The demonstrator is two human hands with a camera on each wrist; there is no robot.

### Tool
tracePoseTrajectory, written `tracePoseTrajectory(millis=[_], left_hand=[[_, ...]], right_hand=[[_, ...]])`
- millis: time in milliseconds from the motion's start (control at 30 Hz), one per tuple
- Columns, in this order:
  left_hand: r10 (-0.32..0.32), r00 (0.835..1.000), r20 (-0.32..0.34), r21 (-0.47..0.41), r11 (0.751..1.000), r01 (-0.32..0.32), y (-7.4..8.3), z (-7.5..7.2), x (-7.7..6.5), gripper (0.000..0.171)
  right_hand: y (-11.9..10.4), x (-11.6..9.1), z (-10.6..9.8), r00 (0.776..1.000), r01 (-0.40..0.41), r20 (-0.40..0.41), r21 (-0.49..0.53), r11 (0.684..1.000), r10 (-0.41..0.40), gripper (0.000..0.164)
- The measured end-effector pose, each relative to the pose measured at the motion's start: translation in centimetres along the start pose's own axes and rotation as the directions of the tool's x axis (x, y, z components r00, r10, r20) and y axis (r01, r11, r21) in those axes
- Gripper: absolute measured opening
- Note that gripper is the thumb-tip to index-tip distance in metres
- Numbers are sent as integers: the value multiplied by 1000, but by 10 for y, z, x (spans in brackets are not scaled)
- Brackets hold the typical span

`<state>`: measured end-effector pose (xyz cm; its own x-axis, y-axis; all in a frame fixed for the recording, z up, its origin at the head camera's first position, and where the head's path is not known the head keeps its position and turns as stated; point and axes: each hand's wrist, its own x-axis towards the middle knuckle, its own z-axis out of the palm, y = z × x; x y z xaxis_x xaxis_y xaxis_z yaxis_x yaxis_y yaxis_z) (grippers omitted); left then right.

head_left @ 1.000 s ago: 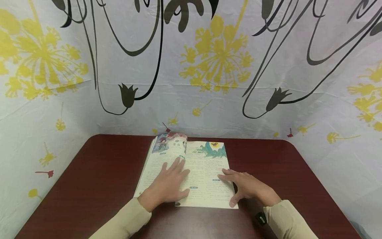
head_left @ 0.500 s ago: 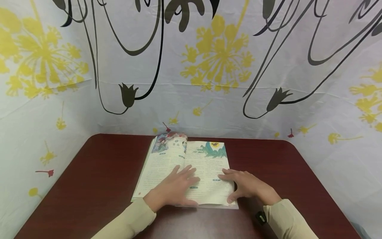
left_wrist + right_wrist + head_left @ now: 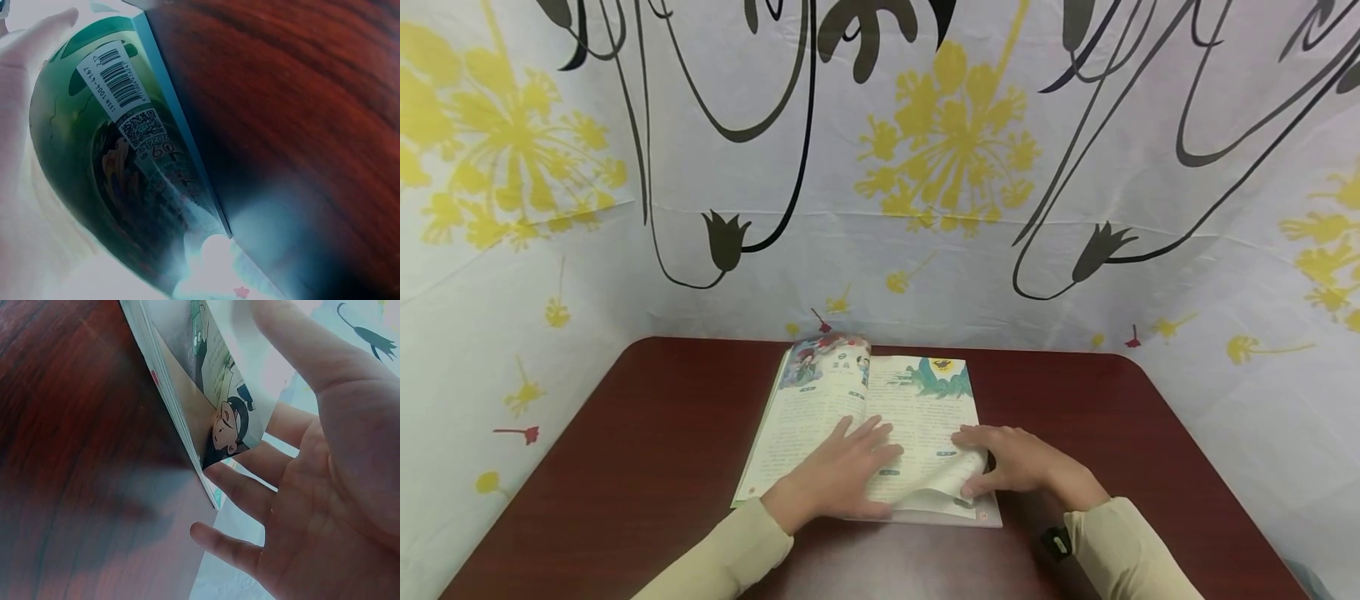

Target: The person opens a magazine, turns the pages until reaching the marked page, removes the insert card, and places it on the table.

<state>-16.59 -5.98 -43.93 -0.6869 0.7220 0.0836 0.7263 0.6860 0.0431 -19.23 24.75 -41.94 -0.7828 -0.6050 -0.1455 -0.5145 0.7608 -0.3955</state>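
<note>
An open illustrated magazine point(image 3: 805, 425) lies on the table, text on both pages. Across its lower middle rests my left hand point(image 3: 842, 471), fingers spread over the inner part of the right page. In the left wrist view, the green cover point(image 3: 69, 144) with a barcode bows up beneath that hand. My right hand point(image 3: 1026, 462) is at the right edge, holding the lower right corner of a page point(image 3: 951, 479) between thumb and fingers. That page curls up, showing part of the sheet below. The right wrist view shows a drawn figure on the lifted page's underside point(image 3: 228, 419).
The dark red wooden table point(image 3: 647, 450) extends on both sides of the magazine. A white cloth point(image 3: 775, 308) with yellow and grey flower prints hangs behind and around it. A dark band point(image 3: 1057, 546) sits at my right wrist.
My left hand has slid right and slightly toward me across the magazine. The right thumb has drawn inward, and the right page's lower corner has lifted and curled.
</note>
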Motion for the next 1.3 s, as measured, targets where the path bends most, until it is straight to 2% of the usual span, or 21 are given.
tracePoseTrajectory(millis=[400, 767, 933, 1100, 1300], left_hand=[[-1, 999, -37, -21, 1000, 0, -5, -4, -3, 63], [-22, 999, -33, -52, 998, 20, -7, -5, -5, 66], [-15, 999, -31, -50, 999, 14, -6, -4, -5, 70], [3, 997, -73, -50, 999, -7, -6, -4, -6, 78], [38, 983, -178, -2, 999, -39, -5, -5, -7, 106]], right_hand=[[10, -8, -4, 997, -74, 10, 92, 993, 74, 92], [7, -12, -13, 986, -136, -70, 159, 978, 149, 64], [4, -13, -15, 984, -140, -81, 205, 969, 160, 60], [6, -14, -14, 981, -147, -95, 201, 969, 168, 60], [8, -13, -13, 976, -160, -118, 188, 969, 184, 66]])
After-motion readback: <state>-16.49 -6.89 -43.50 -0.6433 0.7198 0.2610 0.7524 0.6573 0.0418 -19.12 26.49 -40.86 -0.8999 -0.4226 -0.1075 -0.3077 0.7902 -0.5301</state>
